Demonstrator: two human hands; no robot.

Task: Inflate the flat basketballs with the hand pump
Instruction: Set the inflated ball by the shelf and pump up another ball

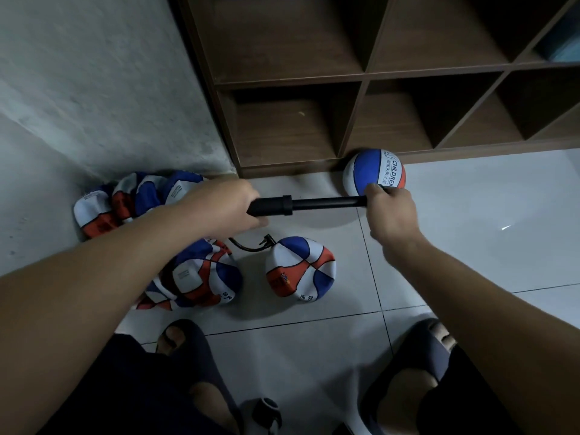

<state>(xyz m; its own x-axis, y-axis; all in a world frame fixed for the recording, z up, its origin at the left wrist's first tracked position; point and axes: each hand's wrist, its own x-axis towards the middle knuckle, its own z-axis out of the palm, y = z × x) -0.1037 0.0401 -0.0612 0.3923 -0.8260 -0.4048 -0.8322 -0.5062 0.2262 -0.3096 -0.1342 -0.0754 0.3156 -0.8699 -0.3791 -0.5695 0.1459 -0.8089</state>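
Head camera is looking down at two hands working a black hand pump over a tiled floor. The left hand is gripping the fat body of the pump, and the right hand is gripping the handle end, with the thin rod pulled far out between them. A short black hose is running from the pump down to a half-soft basketball lying on the floor just below the pump. The ball is looking saggy and is likely needing more air. To pump well, the right hand should be pushing straight along the rod, while the left is keeping the body steady so the hose end is not popping out. A round, full ball is sitting by the wooden shelf. More flat balls are lying in a pile by the wall.
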